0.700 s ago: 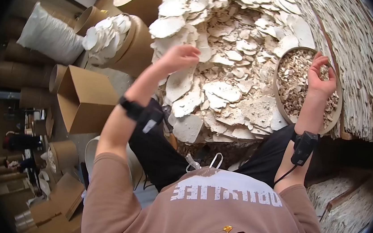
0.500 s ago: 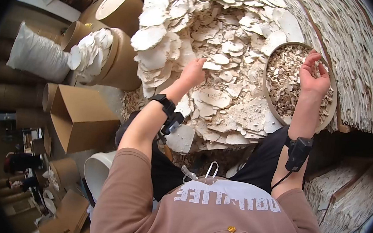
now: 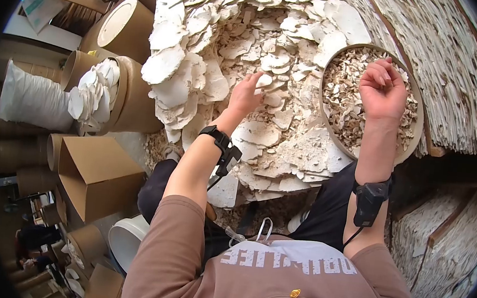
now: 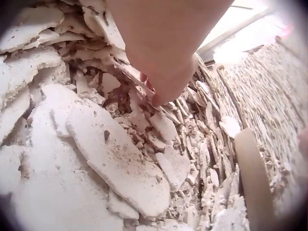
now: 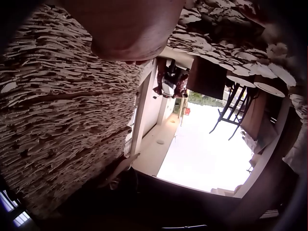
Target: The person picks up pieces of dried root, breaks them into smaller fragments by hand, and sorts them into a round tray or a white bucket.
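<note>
Head view is showing the left hand [image 3: 245, 98] reaching, fingers apart, into a heap of flat white flakes [image 3: 166, 64], any pinch unclear; the loosely curled right hand [image 3: 382, 95] is hovering above a round, tan-rimmed tray of chips [image 3: 419, 117], apparently sitting alongside for reach.

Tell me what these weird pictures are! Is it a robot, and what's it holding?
No robot: it's a person with bare hands. The big picture comes from a camera on their head, looking down. The other two come from little cameras strapped to the left wrist and right wrist.

The left hand reaches into a pile of flat whitish pieces; I can't tell if it grips one. The right hand, fingers curled, is over a round tray of small chips. Nothing shows in it.
</note>
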`<action>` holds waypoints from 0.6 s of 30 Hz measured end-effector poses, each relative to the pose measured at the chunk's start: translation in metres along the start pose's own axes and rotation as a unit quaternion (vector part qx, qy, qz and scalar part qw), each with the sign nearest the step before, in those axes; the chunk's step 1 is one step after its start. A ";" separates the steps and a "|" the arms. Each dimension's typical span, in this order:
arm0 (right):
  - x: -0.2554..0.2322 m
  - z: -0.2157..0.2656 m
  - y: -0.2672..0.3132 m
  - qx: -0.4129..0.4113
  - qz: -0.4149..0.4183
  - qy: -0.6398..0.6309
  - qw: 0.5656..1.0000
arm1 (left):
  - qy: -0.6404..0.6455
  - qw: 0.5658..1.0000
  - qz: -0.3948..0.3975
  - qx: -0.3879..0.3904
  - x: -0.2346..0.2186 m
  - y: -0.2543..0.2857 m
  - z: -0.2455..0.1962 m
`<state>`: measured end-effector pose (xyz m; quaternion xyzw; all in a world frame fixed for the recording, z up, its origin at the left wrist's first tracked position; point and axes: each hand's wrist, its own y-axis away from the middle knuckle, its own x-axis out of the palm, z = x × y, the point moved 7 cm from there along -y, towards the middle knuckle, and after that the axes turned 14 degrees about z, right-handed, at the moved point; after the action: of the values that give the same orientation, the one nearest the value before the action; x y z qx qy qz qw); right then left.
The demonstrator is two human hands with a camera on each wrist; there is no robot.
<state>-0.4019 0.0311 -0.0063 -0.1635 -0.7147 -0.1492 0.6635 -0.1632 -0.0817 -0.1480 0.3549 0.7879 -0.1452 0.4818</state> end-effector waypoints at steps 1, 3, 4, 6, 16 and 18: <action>-0.002 -0.002 -0.001 0.005 0.006 0.003 1.000 | 0.058 0.998 -0.023 -0.017 -0.004 0.002 0.003; -0.004 -0.007 -0.001 0.018 -0.003 0.017 1.000 | 0.116 0.992 -0.044 -0.034 -0.010 0.009 0.005; -0.005 -0.012 -0.001 0.032 -0.010 0.030 0.999 | 0.152 0.986 -0.069 -0.024 -0.016 0.014 0.004; -0.007 -0.024 0.002 0.048 -0.004 0.043 0.998 | 0.185 0.978 -0.093 -0.015 -0.025 0.020 0.004; -0.015 -0.111 0.035 0.271 0.024 0.477 0.836 | 0.611 0.786 -0.067 0.069 -0.102 0.053 -0.059; -0.020 -0.125 0.046 0.345 0.042 0.514 0.784 | 0.572 0.813 -0.080 0.074 -0.121 0.065 -0.079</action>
<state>-0.2681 0.0184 -0.0169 0.1473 -0.2642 0.0736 0.9503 -0.1357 -0.0417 0.0029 0.3444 0.9338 -0.0115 -0.0965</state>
